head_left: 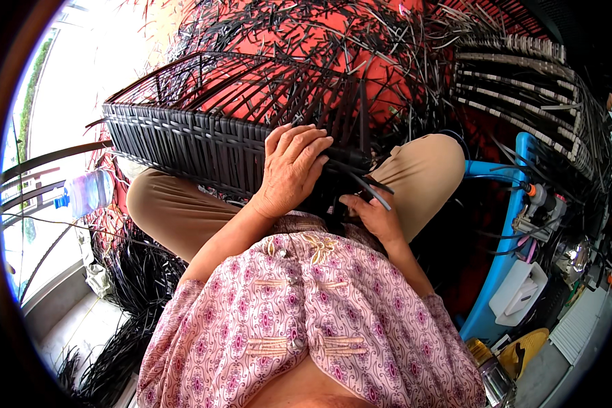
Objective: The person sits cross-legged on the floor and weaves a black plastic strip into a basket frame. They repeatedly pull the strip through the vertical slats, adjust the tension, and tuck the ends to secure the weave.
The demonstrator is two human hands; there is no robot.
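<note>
A black basket, part woven from flat strips, lies across my lap with its woven side toward me. Thin dark frame rods show bare on its far side. My left hand lies over the woven edge near the basket's right end, fingers together and bent round it. Lower and to the right, my right hand is closed at a loose black strip beside the basket's corner. Its thumb points left, and part of its fingers is hidden. Several strip ends stick out between my two hands.
Cut black strips lie scattered over the red floor. Another woven piece stands far right. A blue plastic stool or table on the right carries a white tray and tools. A water bottle and a strip bundle are at left.
</note>
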